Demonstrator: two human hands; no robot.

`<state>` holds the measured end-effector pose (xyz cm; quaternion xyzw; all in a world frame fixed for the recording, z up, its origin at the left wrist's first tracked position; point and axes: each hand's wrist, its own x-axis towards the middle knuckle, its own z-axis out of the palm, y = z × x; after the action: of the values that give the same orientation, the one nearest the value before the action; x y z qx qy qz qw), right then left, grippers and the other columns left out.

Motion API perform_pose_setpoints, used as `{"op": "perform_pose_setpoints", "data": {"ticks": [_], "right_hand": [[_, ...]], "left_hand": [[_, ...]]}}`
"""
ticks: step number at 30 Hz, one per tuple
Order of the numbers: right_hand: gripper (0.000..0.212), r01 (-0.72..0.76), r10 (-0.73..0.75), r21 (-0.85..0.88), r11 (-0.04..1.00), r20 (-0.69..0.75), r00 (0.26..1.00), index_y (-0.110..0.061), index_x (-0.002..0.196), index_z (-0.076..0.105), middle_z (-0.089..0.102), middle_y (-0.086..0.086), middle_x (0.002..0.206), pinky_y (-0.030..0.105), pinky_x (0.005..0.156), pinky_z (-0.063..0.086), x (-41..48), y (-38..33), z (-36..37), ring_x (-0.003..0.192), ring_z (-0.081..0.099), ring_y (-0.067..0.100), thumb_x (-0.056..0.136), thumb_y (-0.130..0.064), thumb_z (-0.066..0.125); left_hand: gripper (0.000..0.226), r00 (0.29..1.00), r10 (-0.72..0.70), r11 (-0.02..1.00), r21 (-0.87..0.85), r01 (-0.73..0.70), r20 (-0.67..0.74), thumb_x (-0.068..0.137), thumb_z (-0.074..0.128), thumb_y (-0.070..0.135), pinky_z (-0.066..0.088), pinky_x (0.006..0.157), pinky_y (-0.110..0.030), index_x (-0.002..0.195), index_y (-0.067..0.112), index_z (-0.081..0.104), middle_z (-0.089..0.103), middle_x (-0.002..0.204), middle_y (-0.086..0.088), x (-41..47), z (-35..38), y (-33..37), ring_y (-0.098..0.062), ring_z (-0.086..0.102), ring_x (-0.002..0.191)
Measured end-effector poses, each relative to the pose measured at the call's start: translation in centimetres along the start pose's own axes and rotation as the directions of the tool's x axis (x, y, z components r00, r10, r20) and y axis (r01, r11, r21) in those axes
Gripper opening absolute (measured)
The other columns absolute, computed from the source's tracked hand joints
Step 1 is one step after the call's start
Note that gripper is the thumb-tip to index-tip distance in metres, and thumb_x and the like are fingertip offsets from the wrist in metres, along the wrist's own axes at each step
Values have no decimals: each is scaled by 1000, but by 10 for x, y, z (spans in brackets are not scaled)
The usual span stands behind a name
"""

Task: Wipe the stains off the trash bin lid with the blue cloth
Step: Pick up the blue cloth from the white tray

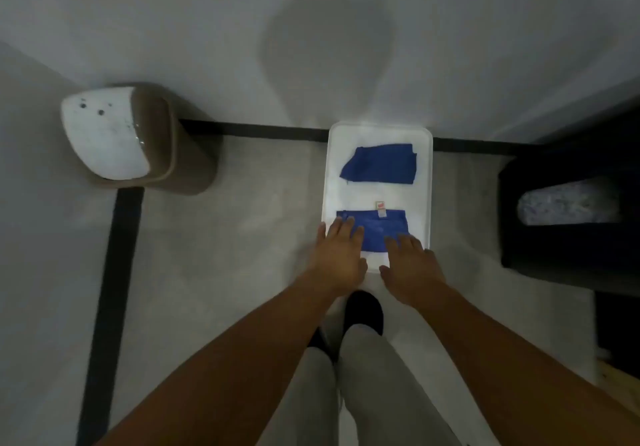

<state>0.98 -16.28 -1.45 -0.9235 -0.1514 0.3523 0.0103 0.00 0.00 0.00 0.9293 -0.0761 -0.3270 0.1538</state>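
Hands: left hand (338, 251) and right hand (412, 265) are reaching forward, palms down, fingers spread and released, grasping nothing.
Blue cloth (374, 229): lying in a white tray (427, 182) at 12 o'clock; fingertips are overlapping its near edge, though contact is hard to make out.
Second cloth (381, 163): lying farther back in the tray.
Trash bin lid (104, 134): sitting at 10 o'clock, white, showing dark spots.
Blur: softening the tray's near rim.

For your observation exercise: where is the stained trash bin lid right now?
In the head view, the white trash bin lid sits far left on its brown bin, against the wall, left of the tray.
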Motion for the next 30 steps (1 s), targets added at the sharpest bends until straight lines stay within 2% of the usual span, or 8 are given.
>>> {"op": "perform_pose_setpoints", "data": {"ticks": [4,9,14,21,23,24,27,30], "right_hand": [[67,0,-2,-23,1000,-59,998,-13,146,13,19,20,153,46,107,28,68,26,48,138,19,34,92,-30,47],[75,38,-45,-79,996,-80,996,-21,148,0,1,18,157,53,112,12,113,47,94,143,0,34,93,-44,44],[74,63,-75,-121,991,-95,993,-14,144,28,33,27,145,52,98,38,124,50,93,130,33,42,83,-37,64],[45,185,-200,-145,972,-96,975,3,106,61,62,30,101,50,69,56,127,36,65,89,61,46,63,3,77],[49,150,-166,-197,969,-69,984,1,109,60,62,28,103,51,70,54,122,28,59,92,60,44,65,-9,79],[56,141,-157,-221,965,-54,986,-3,122,54,56,28,120,51,80,50,120,23,60,107,55,43,72,-19,74],[78,112,-119,-164,980,-34,992,-21,147,19,13,13,155,54,105,30,117,12,73,141,15,37,83,-45,58],[74,53,-65,-147,988,-80,995,-9,138,41,36,28,143,59,88,44,124,4,82,128,36,47,75,-32,74]], "left_hand": [[62,1000,24,992,123,-22,-20,98,40,34,0,117,-50,150,12,15,9,160,-14,77,51,-27,-32,2,146],[69,990,128,977,180,-117,-55,92,52,42,6,116,-54,148,15,22,17,157,-15,118,105,-49,-33,10,144],[59,974,208,954,240,-181,-93,81,68,24,40,100,-47,132,11,42,46,136,-20,130,105,-56,-36,42,123],[19,902,395,911,196,-362,-173,84,53,4,51,75,-43,100,0,63,65,96,-21,130,72,-57,-35,61,84],[24,924,351,929,179,-324,-152,89,45,7,46,82,-43,109,0,56,59,107,-20,124,61,-60,-35,57,95],[28,943,315,939,181,-293,-109,91,45,10,41,90,-44,117,3,51,54,118,-20,121,59,-65,-36,51,105],[52,958,286,932,242,-272,-24,88,57,26,24,108,-53,134,9,39,37,142,-18,117,64,-83,-36,32,130],[69,961,278,905,336,-260,-4,85,60,42,16,112,-58,140,11,32,29,148,-20,115,82,-95,-38,25,135]]}}
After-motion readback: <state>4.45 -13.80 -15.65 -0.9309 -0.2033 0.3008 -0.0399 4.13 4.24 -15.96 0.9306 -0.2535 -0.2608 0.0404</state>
